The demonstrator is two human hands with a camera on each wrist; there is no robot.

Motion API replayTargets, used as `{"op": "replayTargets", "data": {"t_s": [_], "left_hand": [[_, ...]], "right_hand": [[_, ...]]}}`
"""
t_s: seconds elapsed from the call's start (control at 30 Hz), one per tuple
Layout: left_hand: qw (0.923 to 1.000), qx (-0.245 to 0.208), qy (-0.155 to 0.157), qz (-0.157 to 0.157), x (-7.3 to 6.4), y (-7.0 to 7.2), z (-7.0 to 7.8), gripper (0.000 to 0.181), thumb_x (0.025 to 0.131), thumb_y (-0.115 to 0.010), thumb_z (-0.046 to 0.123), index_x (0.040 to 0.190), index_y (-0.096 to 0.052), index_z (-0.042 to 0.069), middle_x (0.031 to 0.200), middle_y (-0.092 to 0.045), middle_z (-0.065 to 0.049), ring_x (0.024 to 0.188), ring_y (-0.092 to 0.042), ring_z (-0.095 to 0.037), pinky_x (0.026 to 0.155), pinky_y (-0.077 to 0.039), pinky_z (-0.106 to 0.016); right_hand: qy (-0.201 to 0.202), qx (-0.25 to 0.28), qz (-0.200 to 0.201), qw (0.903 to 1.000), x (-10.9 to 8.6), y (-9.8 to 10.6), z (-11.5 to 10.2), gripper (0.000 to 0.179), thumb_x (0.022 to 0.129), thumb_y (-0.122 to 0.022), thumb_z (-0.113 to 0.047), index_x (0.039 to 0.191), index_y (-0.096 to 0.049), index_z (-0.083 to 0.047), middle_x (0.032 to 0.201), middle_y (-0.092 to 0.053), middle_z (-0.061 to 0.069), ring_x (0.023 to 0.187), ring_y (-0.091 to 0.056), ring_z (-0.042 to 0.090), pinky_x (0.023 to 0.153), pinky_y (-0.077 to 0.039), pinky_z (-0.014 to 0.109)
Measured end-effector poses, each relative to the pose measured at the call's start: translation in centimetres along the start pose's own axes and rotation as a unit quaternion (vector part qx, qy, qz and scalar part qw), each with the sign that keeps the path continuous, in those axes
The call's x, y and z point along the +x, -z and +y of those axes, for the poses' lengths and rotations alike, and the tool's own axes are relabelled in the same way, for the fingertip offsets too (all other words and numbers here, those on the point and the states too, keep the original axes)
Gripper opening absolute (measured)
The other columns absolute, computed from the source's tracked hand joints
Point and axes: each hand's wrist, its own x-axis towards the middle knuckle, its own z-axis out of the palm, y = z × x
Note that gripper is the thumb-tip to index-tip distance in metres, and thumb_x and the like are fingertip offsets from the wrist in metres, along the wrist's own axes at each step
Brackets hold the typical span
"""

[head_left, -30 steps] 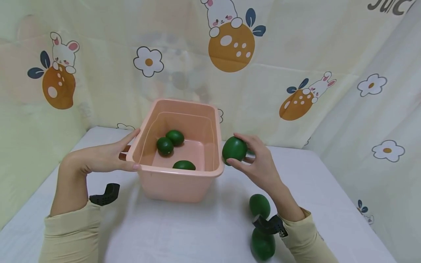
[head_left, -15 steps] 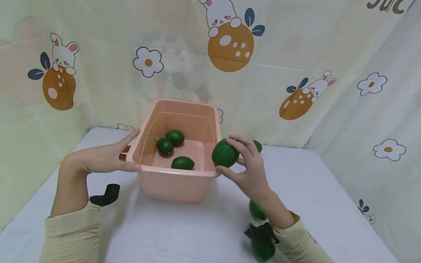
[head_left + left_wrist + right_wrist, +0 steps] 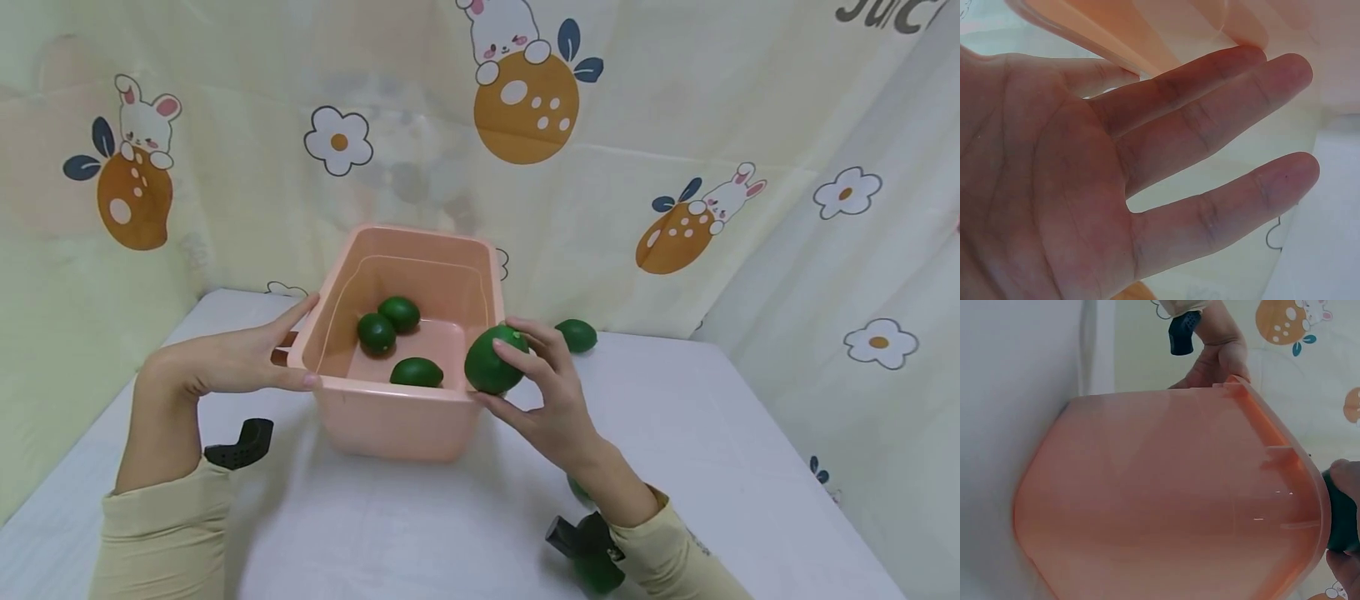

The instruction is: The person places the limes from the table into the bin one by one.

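Note:
A pink plastic bin (image 3: 397, 425) stands on the table, with several smooth dark green limes inside, two touching near its left wall (image 3: 376, 334) and one by the front (image 3: 417, 372). My left hand (image 3: 251, 358) rests at the bin's left side, thumb on the rim; its straight, spread fingers (image 3: 1222, 206) meet the outer wall in the left wrist view. Between thumb and fingers, my right hand (image 3: 551, 392) grips another lime (image 3: 493, 365) over the bin's front right corner. That lime (image 3: 1342, 512) appears beyond the rim in the right wrist view, partly covered by fingers.
A lime (image 3: 577, 335) lies at the table's back edge, right of the bin. Two more (image 3: 600, 575) are on the table under the right wrist, partly hidden by the black wrist camera (image 3: 573, 537). A printed curtain (image 3: 420, 192) hangs behind the table.
My right hand has carried its lime leftward from beside the bin to over its right rim. The lime at the back edge has come into view. The left hand and bin stay put.

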Motion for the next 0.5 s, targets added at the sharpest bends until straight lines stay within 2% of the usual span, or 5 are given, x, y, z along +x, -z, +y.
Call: {"op": "replayTargets", "data": {"t_s": [0.17,0.27,0.33,0.5], "left_hand": [[1.0,-0.005,-0.005,0.0,0.09,-0.08,-0.07,0.103,0.086,-0.067,0.037,0.15,0.014,0.037,0.158,-0.013,-0.008,0.138,-0.032,-0.036,0.104,-0.035,-0.058],[0.9999,-0.005,-0.01,-0.002,0.14,-0.06,-0.26,0.103,0.087,-0.066,0.036,0.15,0.014,0.036,0.157,-0.014,-0.008,0.138,-0.033,-0.036,0.104,-0.036,-0.057],[0.9999,-0.006,-0.01,-0.001,0.17,-0.06,-0.35,0.102,0.087,-0.066,0.036,0.15,0.014,0.036,0.157,-0.015,-0.008,0.138,-0.033,-0.035,0.105,-0.036,-0.056],[1.0,-0.005,-0.004,0.002,0.28,0.01,-0.42,0.102,0.086,-0.067,0.037,0.15,0.014,0.037,0.157,-0.014,-0.007,0.138,-0.031,-0.036,0.104,-0.035,-0.058]], "right_hand": [[0.024,-0.008,-0.066,0.9975,-0.54,-0.56,-0.02,0.016,0.093,-0.06,-0.015,0.101,-0.07,-0.007,0.113,-0.057,0.016,0.106,-0.059,0.026,0.091,-0.051,0.027],[0.038,-0.02,-0.105,0.9935,-0.72,-0.7,0.01,0.016,0.094,-0.057,-0.012,0.102,-0.07,-0.008,0.105,-0.063,0.008,0.098,-0.063,0.019,0.085,-0.053,0.024],[0.039,-0.027,-0.126,0.9909,-0.75,-0.7,0.02,0.017,0.093,-0.057,-0.013,0.105,-0.069,-0.009,0.105,-0.064,0.006,0.099,-0.062,0.017,0.085,-0.053,0.024],[0.036,-0.031,-0.151,0.9874,-0.64,-0.48,0.01,0.019,0.092,-0.06,-0.015,0.109,-0.068,-0.01,0.108,-0.063,0.004,0.103,-0.06,0.016,0.087,-0.052,0.025]]}}
